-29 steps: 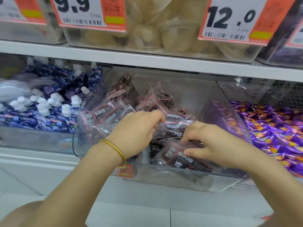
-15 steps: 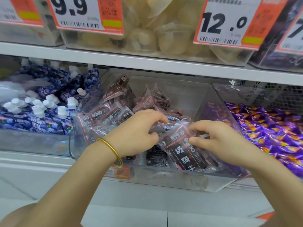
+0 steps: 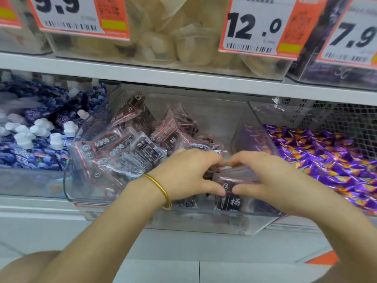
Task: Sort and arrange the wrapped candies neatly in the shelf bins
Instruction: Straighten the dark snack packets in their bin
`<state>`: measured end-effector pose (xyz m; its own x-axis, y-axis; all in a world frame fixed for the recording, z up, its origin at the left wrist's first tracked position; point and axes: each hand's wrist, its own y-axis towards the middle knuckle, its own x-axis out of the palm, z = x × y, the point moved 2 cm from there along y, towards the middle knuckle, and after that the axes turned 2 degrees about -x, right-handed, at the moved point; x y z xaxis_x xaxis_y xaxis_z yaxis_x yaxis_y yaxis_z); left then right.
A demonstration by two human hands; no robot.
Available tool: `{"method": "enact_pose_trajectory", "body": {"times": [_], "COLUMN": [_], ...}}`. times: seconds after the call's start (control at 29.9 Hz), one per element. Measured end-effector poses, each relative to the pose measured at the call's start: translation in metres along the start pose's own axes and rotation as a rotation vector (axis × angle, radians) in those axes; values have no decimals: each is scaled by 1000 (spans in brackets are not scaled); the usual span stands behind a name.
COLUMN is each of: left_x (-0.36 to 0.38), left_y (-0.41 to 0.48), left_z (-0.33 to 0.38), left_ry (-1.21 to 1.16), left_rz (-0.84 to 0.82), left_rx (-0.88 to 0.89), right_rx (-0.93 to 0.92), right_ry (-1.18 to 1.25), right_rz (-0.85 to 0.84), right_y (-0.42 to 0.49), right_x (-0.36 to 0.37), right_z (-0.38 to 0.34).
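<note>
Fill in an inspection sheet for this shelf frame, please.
Surface: white shelf carrying clear bins.
Job's things: pink-edged packets heaped loosely in the middle bin; front packet upright against its front wall.
Clutter: nothing seen.
Grips: left grip and right grip both pinch the front packet; gold bangle on the left wrist.
Cables: nothing seen.
Surroundings: blue spouted pouches left, purple candies right, price tags above.

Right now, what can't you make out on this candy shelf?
Head view:
- Dark pink-edged plastic packet: label mostly covered by the left hand and right hand gripping it.
- Orange-and-white 9.9 price tag: cut off by the top edge; small print blurred.
- Clear plastic bin: floor buried under packets.
</note>
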<state>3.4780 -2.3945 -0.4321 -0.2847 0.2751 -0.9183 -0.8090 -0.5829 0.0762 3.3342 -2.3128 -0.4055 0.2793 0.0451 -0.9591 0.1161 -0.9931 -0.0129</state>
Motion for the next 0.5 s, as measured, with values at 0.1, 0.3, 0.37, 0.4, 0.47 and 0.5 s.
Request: {"method": "enact_pose_trajectory", "body": {"times": [0.1,0.3,0.37,0.4,0.47,0.5], "left_x": [-11,6,1,-3,-9,-12], "left_y": [-2,9,13,16,22,26], "left_z": [-18,-25,-27,-29,-28,-25], "left_ry": [-26,288,284,263,210,203], "left_rz": [-63,-80,-13,21,87,111], "left_rx": [-69,-80,-93,-102,-93,-78], "right_rx": [42,18,7,-2,-15,-24], "right_ry": [-141,-145,-132,-130,-113,-92], "right_rz": [-30,-198,-220,-224,-224,-217], "right_y": [-4,-9,-10,-10,-10,-9], "right_x": [-3,-11,-12,-13,-13,-13], "right_z": [-3,0,0,-1,1,2]}}
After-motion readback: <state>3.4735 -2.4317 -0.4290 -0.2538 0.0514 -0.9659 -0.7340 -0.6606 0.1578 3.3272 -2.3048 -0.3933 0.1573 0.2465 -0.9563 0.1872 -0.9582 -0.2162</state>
